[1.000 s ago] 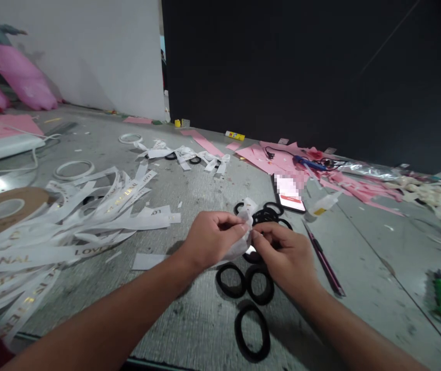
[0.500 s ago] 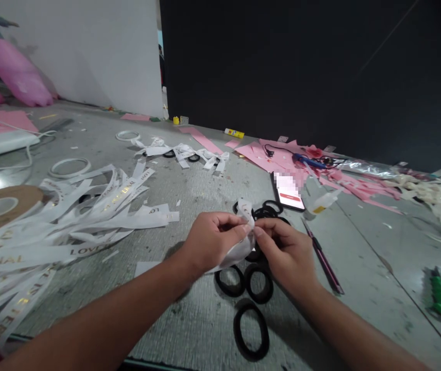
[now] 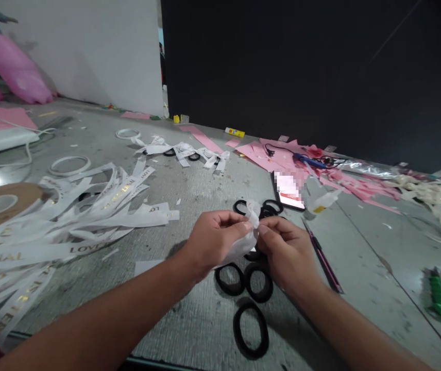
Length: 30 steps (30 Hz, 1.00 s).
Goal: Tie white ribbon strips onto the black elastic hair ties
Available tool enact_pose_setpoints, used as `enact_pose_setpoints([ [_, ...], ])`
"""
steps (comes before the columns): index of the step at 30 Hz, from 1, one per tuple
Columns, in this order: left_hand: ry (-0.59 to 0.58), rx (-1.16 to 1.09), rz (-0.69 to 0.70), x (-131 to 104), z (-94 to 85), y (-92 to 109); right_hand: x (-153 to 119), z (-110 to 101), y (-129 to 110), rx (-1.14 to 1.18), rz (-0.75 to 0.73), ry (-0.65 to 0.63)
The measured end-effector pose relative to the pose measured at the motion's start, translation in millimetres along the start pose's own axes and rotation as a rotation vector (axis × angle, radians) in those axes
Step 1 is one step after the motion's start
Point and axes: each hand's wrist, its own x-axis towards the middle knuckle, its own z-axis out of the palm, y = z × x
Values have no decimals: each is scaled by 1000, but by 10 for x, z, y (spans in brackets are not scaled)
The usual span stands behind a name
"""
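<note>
Between my two hands a white ribbon (image 3: pixel 239 248) is bunched up, with a loop standing above the fingers. My left hand (image 3: pixel 218 239) pinches it between thumb and fingers. Close against it on the right, my right hand (image 3: pixel 284 250) is closed on the ribbon at the knot. Several black hair ties lie under and around the hands; one black ring (image 3: pixel 250 330) is nearest me, and two more sit just above it, side by side. Whether the ribbon goes round a hair tie is hidden by the fingers.
Loose printed ribbons (image 3: pixel 120 221) spread at the left beside a cardboard roll (image 3: pixel 27 198). Finished-looking bows (image 3: pixel 184 152) lie in a row behind. A phone (image 3: pixel 288 191), a small bottle (image 3: pixel 326 201), tweezers (image 3: pixel 324 260) and green snips (image 3: pixel 440 296) are at the right.
The ribbon's loop has moved slightly right and looks wider. My right hand's fingers have closed in tighter at the knot; my left hand has hardly moved.
</note>
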Motion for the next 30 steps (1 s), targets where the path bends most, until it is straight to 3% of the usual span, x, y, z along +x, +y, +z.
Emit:
enact_pose_setpoints([
  [5, -63, 21, 50, 12, -46, -3, 35, 37, -74, 288, 214, -160],
  [9, -47, 131, 117, 13, -106, 21, 39, 42, -150, 297, 311, -233],
  [13, -120, 169, 122, 5, -118, 22, 44, 24, -127, 319, 268, -266],
  [18, -67, 246, 109, 9, -103, 22, 78, 12, -86, 381, 189, -216],
  [30, -145, 267, 92, -1, -96, -18, 85, 22, -40, 507, 204, -137],
])
